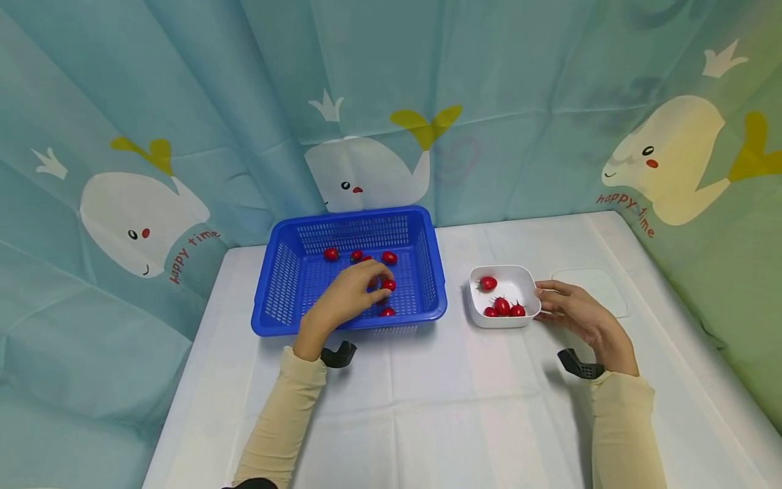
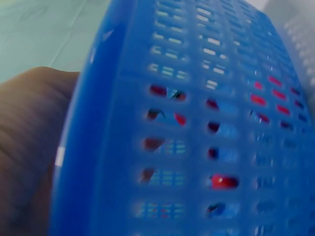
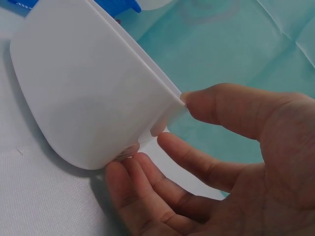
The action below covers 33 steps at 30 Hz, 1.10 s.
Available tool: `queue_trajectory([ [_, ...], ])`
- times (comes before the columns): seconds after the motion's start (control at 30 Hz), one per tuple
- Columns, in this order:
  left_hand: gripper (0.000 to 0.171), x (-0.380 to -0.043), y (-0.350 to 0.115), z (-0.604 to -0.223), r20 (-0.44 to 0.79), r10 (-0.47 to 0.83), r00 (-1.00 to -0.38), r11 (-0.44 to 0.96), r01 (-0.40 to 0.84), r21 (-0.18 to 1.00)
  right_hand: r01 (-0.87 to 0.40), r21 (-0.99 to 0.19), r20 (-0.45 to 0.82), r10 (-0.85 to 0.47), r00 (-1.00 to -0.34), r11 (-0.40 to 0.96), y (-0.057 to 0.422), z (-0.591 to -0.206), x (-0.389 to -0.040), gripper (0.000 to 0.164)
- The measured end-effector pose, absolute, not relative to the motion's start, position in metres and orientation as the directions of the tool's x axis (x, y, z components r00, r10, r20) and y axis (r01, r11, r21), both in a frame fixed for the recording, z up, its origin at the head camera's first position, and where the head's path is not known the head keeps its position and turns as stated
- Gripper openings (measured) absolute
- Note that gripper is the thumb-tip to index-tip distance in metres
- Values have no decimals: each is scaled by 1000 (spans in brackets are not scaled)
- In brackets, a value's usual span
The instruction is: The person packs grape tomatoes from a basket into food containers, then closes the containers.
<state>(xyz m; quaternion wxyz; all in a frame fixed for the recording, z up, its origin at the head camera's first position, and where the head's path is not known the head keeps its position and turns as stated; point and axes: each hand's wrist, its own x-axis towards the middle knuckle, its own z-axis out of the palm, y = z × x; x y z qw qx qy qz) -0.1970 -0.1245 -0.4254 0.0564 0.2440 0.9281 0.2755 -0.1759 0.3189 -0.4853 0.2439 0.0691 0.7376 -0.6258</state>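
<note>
Over the blue basket (image 1: 351, 324), my left hand (image 1: 348, 288) reaches in with thumb and fingers curled round a red cherry tomato (image 1: 388, 285). Other cherry tomatoes (image 1: 330, 254) lie loose on the basket floor. In the left wrist view, the perforated basket wall (image 2: 113, 162) hides the fingertips, and red shows through its slots. My right hand (image 1: 577, 311) touches the right side of a small white container (image 1: 504, 323), which holds several cherry tomatoes (image 1: 501, 305). Seen from the right wrist, the thumb (image 3: 216, 101) meets the container's rim and the relaxed fingertips rest against its outer wall.
A flat, pale translucent lid (image 1: 595, 285) lies on the white-covered table (image 1: 427, 407), just behind and right of my right hand. A blue-green curtain (image 1: 501, 122) printed with whales hangs close behind the table and along both sides.
</note>
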Motion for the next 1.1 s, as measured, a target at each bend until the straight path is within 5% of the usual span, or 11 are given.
queue_trajectory([
  [0.77, 23, -191, -101, -433, -3, 487, -873, 704, 391, 593, 402, -900, -431, -215, -876, 167, 318, -484, -174, 67],
  [1.1, 19, -190, -90, -421, 55, 547, -836, 667, 474, 574, 404, -898, -434, -214, -875, 171, 319, -486, -175, 70],
])
